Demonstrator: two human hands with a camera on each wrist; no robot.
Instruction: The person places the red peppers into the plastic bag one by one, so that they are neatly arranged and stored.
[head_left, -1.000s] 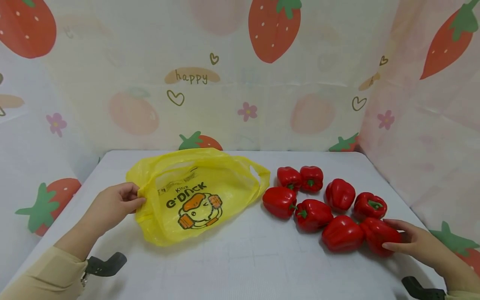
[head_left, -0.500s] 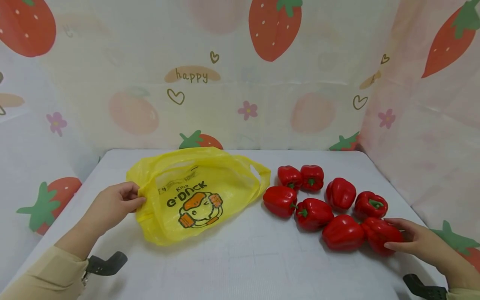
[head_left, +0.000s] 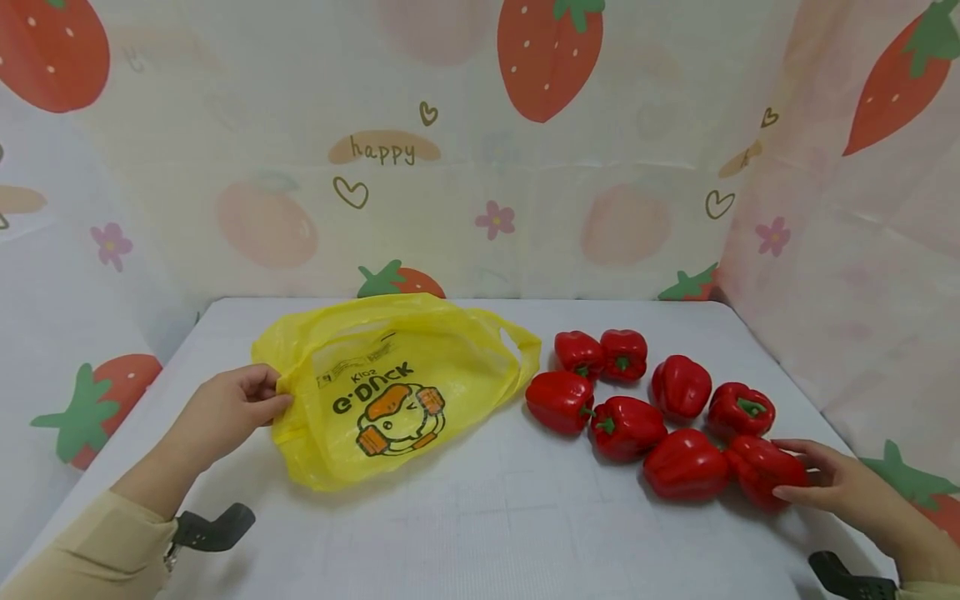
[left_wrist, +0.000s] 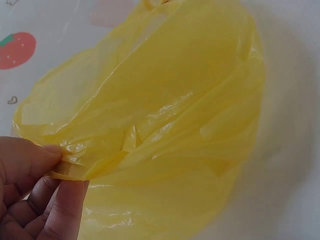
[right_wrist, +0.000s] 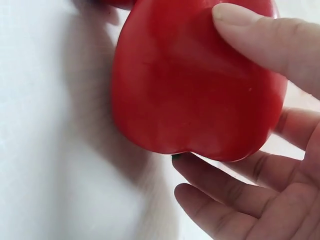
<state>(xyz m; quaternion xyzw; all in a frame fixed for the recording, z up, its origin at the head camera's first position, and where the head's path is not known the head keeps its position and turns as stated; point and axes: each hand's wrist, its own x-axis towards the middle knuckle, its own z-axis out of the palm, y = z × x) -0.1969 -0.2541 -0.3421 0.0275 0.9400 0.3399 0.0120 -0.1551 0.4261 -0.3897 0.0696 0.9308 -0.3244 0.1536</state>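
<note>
Pinched between the thumb and fingers of the left hand [head_left: 232, 408], the nine o'clock edge of a yellow plastic bag [head_left: 465, 392] is being held, its duck print showing, at ten o'clock on the white table [head_left: 510, 542]. At three o'clock, a red bell pepper [head_left: 763, 473] is being grasped by the right hand [head_left: 843, 487], the thumb being laid on top and the fingers being curved round it. Seven other red bell peppers [head_left: 627, 429] are lying toward its nine to eleven o'clock, the nearest just beside it.
</note>
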